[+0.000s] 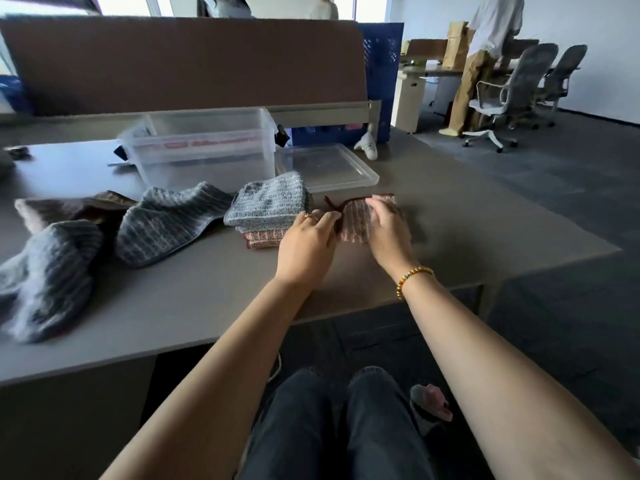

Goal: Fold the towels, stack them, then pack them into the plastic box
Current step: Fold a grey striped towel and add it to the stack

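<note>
A grey tabletop (450, 220) fills the near view, backed by a brown cardboard sheet (180, 64) and a blue crate (381, 74); beyond it is dark carpet, two white office chairs (512, 95) and a standing person (485, 57) at another desk. On the tabletop stands one clear plastic box (204, 147), open; what shows through its walls is too blurred to tell. Its lid (325, 168) lies flat just to the right. In front of the box sits a stack of folded towels (266, 209), grey on top and pink below, their number unclear. To its left lie two loose grey ribbed towels (166, 220) and a crumpled brown one (69, 206). Just right of the stack lies one small pink towel (356, 220) with a dark hanging loop. The left hand (304, 244) has its fingers curled at the towel's left edge beside the loop, apparently pinching it; the right hand (388, 230), a beaded bracelet (414, 278) on its wrist, lies over the towel with fingers bent onto the cloth.
</note>
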A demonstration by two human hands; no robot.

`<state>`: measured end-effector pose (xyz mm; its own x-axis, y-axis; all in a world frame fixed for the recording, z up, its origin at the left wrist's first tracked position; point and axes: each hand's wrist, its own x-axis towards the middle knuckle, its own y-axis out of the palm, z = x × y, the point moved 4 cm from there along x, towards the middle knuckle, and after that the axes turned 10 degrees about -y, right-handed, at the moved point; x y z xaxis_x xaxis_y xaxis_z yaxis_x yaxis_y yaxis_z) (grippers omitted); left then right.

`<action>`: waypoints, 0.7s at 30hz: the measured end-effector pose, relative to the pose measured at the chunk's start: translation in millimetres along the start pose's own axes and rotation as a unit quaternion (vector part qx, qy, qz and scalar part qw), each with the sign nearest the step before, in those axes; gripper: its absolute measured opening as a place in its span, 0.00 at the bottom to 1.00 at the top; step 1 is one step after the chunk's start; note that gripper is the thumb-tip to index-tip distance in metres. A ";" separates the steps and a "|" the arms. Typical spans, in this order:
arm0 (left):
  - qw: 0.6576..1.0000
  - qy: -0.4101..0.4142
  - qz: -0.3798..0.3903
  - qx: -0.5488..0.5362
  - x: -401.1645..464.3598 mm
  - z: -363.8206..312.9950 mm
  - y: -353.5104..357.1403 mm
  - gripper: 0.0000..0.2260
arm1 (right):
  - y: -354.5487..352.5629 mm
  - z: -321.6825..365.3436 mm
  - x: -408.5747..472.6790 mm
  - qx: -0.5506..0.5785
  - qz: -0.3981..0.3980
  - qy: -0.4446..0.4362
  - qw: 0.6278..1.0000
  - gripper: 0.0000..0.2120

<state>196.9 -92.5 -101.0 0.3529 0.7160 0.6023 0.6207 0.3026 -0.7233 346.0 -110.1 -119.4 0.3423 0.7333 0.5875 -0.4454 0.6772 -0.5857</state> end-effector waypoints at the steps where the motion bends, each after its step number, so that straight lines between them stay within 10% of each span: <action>1: 0.999 -0.004 -0.032 0.004 -4.4 12.8 -15.6 0.18 | 5.7 17.1 -0.5 0.029 -0.025 -0.021 0.999 0.17; 7: 0.975 -0.191 -0.082 0.078 -25.4 124.4 -92.3 0.18 | 57.5 144.4 -9.7 0.062 -0.060 -0.192 0.978 0.18; 14: 0.949 -0.279 0.083 0.119 -46.0 230.8 -102.2 0.21 | 146.9 201.1 -28.8 0.032 0.175 -0.230 0.957 0.23; 21: 0.936 -0.327 0.050 0.118 -50.3 282.9 -130.3 0.12 | 196.9 206.6 -22.3 -0.060 0.315 -0.215 0.922 0.27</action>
<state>-99.8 10.0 -132.6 -0.1506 0.9570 0.2478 0.4075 0.2884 -0.8665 79.8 -5.7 -132.5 -0.3244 0.9089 0.2620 -0.3395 0.1467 -0.9291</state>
